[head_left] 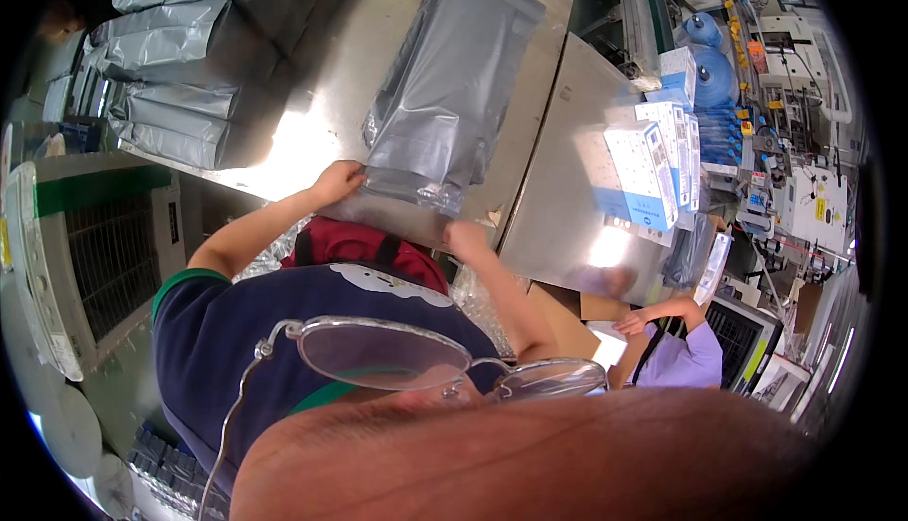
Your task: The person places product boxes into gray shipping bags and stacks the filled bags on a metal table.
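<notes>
A stack of grey plastic mailing bags [449,86] lies lengthwise on the metal table in front of me, its near end close to the table's front edge. My left hand [339,183] is closed, fingers pinched on the near left corner of the grey plastic bag. At the near right corner, my right hand [466,240] is curled closed on the bag's edge; its fingertips are partly hidden. The near end of the bags is creased between the two hands.
Filled grey packages [180,67] are piled at the far left of the metal table [317,95]. White and blue boxes [638,176] stand on the right-hand table. A co-worker's hand [632,321] touches a white box beside a cardboard carton [563,318]. A red bag [369,254] is below the table edge.
</notes>
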Demonstrator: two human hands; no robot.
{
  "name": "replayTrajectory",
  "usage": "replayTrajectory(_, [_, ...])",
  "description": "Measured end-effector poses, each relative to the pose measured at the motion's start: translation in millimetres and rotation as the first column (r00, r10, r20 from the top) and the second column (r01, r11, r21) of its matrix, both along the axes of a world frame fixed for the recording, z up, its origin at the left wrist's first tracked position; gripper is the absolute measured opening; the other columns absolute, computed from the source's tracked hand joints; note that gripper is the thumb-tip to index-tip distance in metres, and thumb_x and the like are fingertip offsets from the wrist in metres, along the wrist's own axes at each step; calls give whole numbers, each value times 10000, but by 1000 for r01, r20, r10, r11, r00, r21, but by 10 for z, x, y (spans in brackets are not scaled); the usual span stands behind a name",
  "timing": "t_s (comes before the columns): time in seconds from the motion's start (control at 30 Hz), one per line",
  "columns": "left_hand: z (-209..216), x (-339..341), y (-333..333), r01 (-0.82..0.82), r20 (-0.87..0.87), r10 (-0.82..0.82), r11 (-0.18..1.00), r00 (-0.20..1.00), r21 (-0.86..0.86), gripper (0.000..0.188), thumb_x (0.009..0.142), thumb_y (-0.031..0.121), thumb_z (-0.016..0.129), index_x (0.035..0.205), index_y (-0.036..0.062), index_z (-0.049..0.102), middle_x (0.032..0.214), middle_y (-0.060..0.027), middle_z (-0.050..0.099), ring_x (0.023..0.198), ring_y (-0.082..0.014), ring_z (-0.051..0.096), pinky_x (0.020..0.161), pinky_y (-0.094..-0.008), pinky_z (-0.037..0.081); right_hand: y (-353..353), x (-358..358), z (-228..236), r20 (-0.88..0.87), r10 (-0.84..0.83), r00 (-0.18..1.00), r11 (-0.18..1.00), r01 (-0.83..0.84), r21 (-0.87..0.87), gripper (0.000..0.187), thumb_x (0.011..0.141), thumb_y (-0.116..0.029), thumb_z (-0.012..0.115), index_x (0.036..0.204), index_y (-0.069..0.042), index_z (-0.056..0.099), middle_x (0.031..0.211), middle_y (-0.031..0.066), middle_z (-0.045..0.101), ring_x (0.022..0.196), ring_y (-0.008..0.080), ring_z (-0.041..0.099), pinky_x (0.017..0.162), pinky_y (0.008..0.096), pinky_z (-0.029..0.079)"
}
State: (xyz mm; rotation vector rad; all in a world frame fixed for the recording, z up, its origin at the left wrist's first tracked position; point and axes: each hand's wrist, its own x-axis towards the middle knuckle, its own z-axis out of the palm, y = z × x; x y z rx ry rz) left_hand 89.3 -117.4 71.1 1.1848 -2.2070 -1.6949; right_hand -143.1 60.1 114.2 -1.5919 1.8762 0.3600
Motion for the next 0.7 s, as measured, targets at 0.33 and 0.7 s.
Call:
replayTrajectory(0.33, [-16,255,286,-128,-198,193,945,961,301,146,787,117,462,724,20,551,560,9,504,496,-43,413,451,-191,332,-785,975,-11,742,-94,664,660,599,-453,164,663,-113,607,802,-46,551,584,65,435,513,163,453,483,245,371])
replayTrajectory(0.7, [27,281,35,19,-25,-30,933,999,-359,254,710,57,491,964,45,494,921,-95,511,806,-149,488,684,-277,383,1310,-21,-519,81,-130,988,944,148,-295,211,720,-81,477,931,-70,465,748,98,525,632,253,519,550,376,388])
